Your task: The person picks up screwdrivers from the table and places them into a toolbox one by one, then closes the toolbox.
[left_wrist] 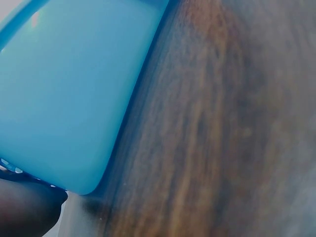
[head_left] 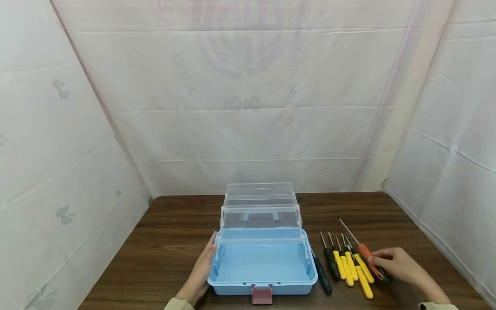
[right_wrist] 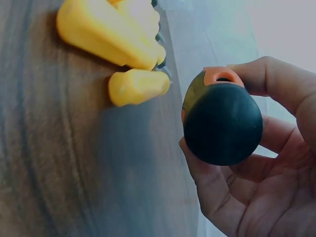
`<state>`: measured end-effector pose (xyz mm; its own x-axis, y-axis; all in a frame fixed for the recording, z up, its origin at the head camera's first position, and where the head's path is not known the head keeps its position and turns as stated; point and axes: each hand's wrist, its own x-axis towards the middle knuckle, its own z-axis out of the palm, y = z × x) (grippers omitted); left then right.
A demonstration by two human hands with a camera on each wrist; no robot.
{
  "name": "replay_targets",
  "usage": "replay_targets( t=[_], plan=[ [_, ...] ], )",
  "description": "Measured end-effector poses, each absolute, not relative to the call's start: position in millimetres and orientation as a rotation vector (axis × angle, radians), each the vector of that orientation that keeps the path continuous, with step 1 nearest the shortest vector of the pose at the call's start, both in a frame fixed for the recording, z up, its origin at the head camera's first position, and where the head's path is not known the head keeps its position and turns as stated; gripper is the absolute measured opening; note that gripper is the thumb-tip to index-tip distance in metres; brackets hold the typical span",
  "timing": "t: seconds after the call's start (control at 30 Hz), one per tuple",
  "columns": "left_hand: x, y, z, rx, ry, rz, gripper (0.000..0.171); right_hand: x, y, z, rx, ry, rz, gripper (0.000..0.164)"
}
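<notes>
A light-blue toolbox [head_left: 267,262] stands with its clear, tiered lid [head_left: 260,200] raised and a pink latch [head_left: 262,295] at its front. My left hand [head_left: 201,269] rests against the box's left side, fingers stretched along it. The left wrist view shows the blue side wall [left_wrist: 79,94] and a dark fingertip [left_wrist: 29,205] by its corner. My right hand [head_left: 397,262] pinches an orange-and-black screwdriver [head_left: 364,250] by its handle, the shaft pointing up and left. Its round black handle end [right_wrist: 224,123] faces the right wrist camera, between thumb and fingers.
Several screwdrivers with yellow handles [head_left: 350,270] lie on the table right of the box, beside a black-handled screwdriver [head_left: 332,265]. Another black-handled screwdriver [head_left: 323,277] lies along the box's right side. White sheeting [head_left: 248,129] surrounds the dark wooden table [head_left: 166,241].
</notes>
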<state>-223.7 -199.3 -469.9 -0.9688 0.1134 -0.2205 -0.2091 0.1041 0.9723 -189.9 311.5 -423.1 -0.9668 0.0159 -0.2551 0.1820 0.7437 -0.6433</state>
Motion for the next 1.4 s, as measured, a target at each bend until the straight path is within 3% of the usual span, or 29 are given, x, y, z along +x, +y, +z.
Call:
replay_targets(
  t=[1.4],
  plan=[
    [-222, -199, -469, -0.044, 2.134, 1.957, 0.064, -198, 275, -382, -0.178, 2.723, -1.081, 0.044]
  ],
)
